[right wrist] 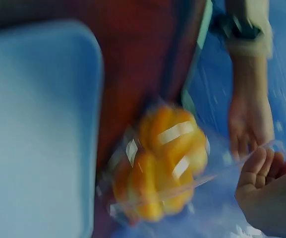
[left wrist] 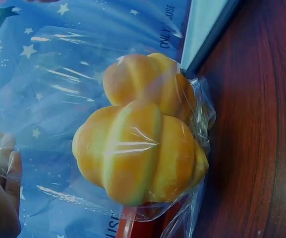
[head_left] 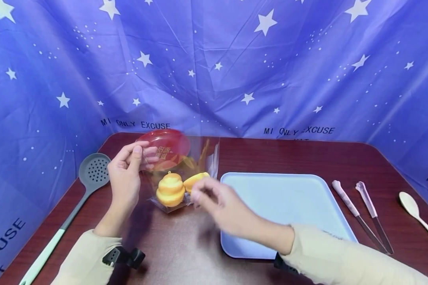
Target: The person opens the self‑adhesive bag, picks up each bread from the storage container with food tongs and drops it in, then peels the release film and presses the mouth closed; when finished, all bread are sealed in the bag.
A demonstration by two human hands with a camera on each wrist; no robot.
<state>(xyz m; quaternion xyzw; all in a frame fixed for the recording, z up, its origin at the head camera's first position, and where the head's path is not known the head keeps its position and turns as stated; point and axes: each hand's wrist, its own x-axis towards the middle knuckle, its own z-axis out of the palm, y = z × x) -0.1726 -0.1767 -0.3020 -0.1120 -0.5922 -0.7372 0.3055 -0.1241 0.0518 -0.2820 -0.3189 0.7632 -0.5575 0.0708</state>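
A clear plastic bag [head_left: 196,158] hangs above the table with two golden, swirled bun-shaped pieces in its lower part. The nearer piece [head_left: 170,190] has stacked rounded folds and a small nub; the other piece [head_left: 196,181] lies beside it, partly hidden by the right hand. My left hand [head_left: 128,166] pinches the bag's upper left side between thumb and fingers. My right hand [head_left: 228,206], blurred, is in front of the bag's right side with its fingers curled. Whether it grips the plastic cannot be made out, even in the right wrist view, where the curled hand [right wrist: 269,191] adjoins the bag.
Behind the bag is a round red plate [head_left: 176,140] with gold characters. A light blue tray [head_left: 271,198] lies right of the bag. Farther right lie pink-tipped tongs [head_left: 369,204] and a cream spoon [head_left: 410,204]. A grey perforated skimmer [head_left: 92,172] lies at the left edge.
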